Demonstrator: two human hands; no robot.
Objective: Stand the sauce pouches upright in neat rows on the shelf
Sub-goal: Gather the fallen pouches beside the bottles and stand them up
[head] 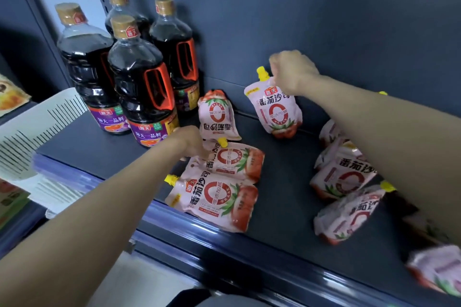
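Dark shelf (282, 189), so barely started lol. Soy sauce bottles (139, 77) sit just past my left hand (188, 142), which is curled onto the spout end of a flat pouch (234, 162); can't tell if it's actually gripped. Another flat one (214, 200) lies nearer me, one's upside down beyond. My right hand (291, 70) pinches the top of the only upright pouch (275, 109). Under my right arm, a pile (341, 177) left to stand.

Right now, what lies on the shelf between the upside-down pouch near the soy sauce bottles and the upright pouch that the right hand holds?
Nothing: in the head view, the shelf is bare between the upside-down pouch and the upright pouch.
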